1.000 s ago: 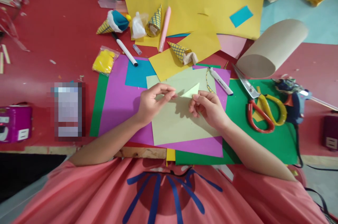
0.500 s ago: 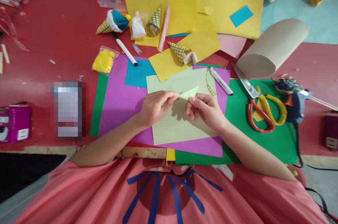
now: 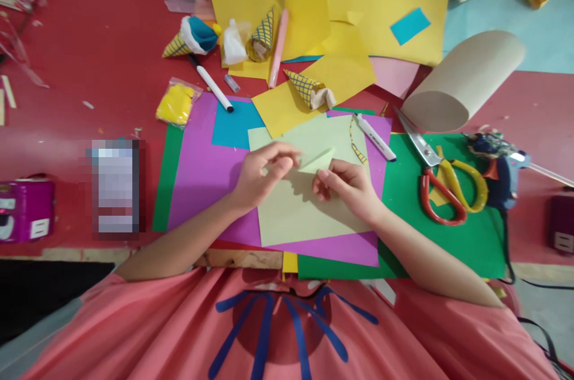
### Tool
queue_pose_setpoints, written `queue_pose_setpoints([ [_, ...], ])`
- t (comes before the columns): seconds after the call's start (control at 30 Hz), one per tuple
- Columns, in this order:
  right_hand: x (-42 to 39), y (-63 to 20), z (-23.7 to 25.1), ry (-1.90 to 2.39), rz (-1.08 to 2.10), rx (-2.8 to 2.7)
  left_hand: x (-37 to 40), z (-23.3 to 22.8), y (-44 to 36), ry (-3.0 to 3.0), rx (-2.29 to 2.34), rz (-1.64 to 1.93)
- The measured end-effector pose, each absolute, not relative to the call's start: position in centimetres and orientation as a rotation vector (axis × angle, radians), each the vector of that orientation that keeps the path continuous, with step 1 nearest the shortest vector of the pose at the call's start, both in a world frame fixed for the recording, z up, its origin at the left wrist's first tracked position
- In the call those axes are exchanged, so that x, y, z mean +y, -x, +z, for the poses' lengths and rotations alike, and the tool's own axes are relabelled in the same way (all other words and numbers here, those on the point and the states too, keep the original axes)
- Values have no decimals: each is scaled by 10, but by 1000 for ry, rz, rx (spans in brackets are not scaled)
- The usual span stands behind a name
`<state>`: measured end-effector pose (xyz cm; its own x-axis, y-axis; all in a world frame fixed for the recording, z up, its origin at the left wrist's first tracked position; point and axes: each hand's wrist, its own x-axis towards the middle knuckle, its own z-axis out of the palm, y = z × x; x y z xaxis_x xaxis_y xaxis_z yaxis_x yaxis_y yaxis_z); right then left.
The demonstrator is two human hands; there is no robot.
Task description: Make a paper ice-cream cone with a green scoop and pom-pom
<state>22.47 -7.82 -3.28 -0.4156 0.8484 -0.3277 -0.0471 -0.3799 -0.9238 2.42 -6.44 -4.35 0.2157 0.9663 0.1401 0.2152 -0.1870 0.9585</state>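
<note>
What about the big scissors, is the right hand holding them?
No, the right hand pinches a pale paper piece while the scissors lie apart, on the right.

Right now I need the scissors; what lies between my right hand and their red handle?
The head view shows only flat paper: some purple sheet, then green sheet.

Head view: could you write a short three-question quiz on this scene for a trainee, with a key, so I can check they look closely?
1. Which hand holds the paper triangle?
2. True or false: the scissors lie mostly on the purple sheet.
3. How many grid-patterned cones are on the table?

Key:
1. The right hand. The left hand is close to the triangle's tip, but whether it touches is hard to tell.
2. False. They lie mostly over the green sheet.
3. Three.
</note>
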Motion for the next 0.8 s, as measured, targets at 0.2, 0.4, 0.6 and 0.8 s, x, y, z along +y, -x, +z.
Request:
queue_pose_setpoints([
  [0.2, -79, -225, -35, 1135, 1827, -1368, -69, -35, -28, -1394, 1009, 625],
  [0.4, -62, -239, -39, 1141, 1526, -1168, -63, -42, -23, -1186, 1099, 844],
  [0.6, -55, -247, -39, 1210, 1238, -1283, -63, -45, -24, -1181, 1085, 839],
  [0.8, -60, -246, -36, 1139, 1301, -1351, -65, -44, -24, -1204, 1074, 818],
])
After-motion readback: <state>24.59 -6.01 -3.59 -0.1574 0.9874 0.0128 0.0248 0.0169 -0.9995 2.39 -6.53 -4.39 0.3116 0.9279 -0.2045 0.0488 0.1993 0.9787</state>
